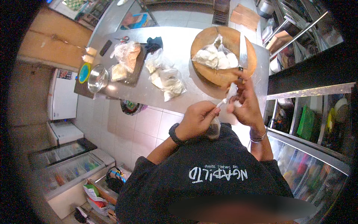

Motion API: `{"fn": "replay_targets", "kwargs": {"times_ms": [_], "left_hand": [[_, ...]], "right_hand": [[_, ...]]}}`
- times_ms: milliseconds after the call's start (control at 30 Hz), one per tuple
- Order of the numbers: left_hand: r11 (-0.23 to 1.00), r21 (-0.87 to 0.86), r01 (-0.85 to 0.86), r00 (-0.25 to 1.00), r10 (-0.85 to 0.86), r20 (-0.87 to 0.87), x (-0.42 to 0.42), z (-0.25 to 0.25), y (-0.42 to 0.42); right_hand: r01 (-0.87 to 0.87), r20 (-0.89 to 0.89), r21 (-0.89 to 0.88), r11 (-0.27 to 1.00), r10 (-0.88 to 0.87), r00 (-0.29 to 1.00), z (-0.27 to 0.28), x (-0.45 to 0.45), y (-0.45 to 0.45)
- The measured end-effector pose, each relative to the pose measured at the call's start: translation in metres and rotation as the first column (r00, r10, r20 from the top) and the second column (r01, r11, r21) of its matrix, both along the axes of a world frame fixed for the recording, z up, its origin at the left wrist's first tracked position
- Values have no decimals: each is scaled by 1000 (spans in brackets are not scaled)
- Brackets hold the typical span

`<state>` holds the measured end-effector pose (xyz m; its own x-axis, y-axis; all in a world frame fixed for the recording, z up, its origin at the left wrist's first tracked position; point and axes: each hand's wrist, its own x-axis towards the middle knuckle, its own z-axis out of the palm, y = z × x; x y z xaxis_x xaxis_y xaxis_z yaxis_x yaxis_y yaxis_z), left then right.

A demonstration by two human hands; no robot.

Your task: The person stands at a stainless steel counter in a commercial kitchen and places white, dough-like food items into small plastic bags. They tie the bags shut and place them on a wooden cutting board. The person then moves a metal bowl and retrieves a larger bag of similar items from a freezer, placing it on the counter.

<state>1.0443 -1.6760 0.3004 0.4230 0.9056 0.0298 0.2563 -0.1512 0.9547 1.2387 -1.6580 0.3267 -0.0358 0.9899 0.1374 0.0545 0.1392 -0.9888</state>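
Observation:
My left hand [200, 117] pinches the twisted neck of a clear plastic bag [214, 131] between thumb and fingers. The bag's body hangs below that hand against the dark shirt, and its contents are hard to make out. At the bag's loose top end, my right hand [247, 103] has its fingers bent around the plastic and slightly blurred. Just beyond it on the steel table is a round wooden chopping board [215, 77]. A tied plastic bag of white pieces [216, 58] rests there, with a knife [243, 51] to its right, handle towards me.
Left on the steel table [125, 93] are plastic bags of white food [169, 82], a bag of orange-brown crumbs [131, 56], scissors [123, 39], a black cloth [153, 44] and a metal bowl [98, 78]. Shelving [310, 75] stands close on the right, a glass-topped freezer [304, 162] below it.

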Motion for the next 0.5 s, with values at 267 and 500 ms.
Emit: {"fn": "replay_targets", "kwargs": {"times_ms": [267,500], "left_hand": [[880,462,112,986,-40,-164,21,-10,8],[873,474,117,990,-67,-121,21,-5,9]], "right_hand": [[-32,319,44,998,17,948,-12,17,-21],[13,376,96,995,-49,925,21,27,-31]]}}
